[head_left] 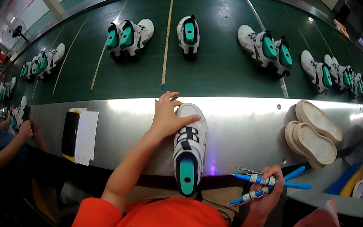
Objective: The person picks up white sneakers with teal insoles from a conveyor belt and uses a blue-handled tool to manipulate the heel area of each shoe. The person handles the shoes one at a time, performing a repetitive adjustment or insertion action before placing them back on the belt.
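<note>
A white and black sneaker (190, 139) with a green insole lies on the steel ledge, its toe pointing away from me and its heel over the near edge. My left hand (169, 114) grips it at the toe, with the thumb across the top and the fingers along the left side. To the right of the shoe, my right hand (267, 193) is closed around blue pens (291, 184) wrapped with pale bands. A thin silver pointed tool (248, 170) sticks out from the same hand; its exact kind is unclear.
Behind the ledge (248, 112), a green conveyor belt (206, 79) carries several similar sneakers (188, 36). Cream soles (315, 137) are stacked at right. A black phone (70, 134) and white paper (86, 136) lie at left. Another person's hand (25, 130) holds a shoe at far left.
</note>
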Tool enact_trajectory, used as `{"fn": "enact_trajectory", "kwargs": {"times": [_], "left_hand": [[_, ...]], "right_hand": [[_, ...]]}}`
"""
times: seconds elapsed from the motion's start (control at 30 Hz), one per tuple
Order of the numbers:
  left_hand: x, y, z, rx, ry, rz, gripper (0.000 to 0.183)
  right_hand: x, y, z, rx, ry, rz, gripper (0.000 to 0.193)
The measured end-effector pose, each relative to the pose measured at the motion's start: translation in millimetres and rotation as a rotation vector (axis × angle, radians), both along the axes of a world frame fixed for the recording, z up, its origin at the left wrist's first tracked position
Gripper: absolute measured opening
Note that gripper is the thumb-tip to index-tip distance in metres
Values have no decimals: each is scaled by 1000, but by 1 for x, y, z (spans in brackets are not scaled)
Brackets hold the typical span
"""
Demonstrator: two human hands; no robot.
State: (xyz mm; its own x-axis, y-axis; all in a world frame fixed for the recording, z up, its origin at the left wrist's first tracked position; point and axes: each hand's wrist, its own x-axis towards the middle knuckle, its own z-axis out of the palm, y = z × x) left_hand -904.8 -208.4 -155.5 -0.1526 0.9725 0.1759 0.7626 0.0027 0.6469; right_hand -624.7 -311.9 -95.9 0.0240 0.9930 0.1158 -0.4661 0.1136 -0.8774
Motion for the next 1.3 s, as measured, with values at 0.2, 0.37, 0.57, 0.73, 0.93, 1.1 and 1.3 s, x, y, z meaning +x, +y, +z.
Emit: {"fn": "enact_trajectory", "kwargs": {"times": [0.2, 0.37, 0.57, 0.73, 0.93, 1.1, 1.3], "left_hand": [[12, -82, 12, 562, -341, -122, 78], [19, -146, -33, 1050, 462, -593, 52], [33, -137, -35, 1162, 510, -681, 55], [24, -133, 61, 774, -98, -558, 72], [15, -127, 125, 351, -553, -570, 96], [23, -132, 127, 398, -640, -504, 80], [23, -132, 129, 439, -605, -520, 79]], "right_hand": [[2, 2, -5, -23, -25, 106, 48], [-6, 3, -6, -11, -94, 151, 48], [-17, 2, 19, -47, -26, 134, 48], [-19, -3, 62, 80, -92, 252, 50], [-50, -13, 108, 176, -114, 265, 51], [-64, -19, 118, 228, -197, 318, 49], [-63, -17, 106, 393, -114, 414, 45]]}}
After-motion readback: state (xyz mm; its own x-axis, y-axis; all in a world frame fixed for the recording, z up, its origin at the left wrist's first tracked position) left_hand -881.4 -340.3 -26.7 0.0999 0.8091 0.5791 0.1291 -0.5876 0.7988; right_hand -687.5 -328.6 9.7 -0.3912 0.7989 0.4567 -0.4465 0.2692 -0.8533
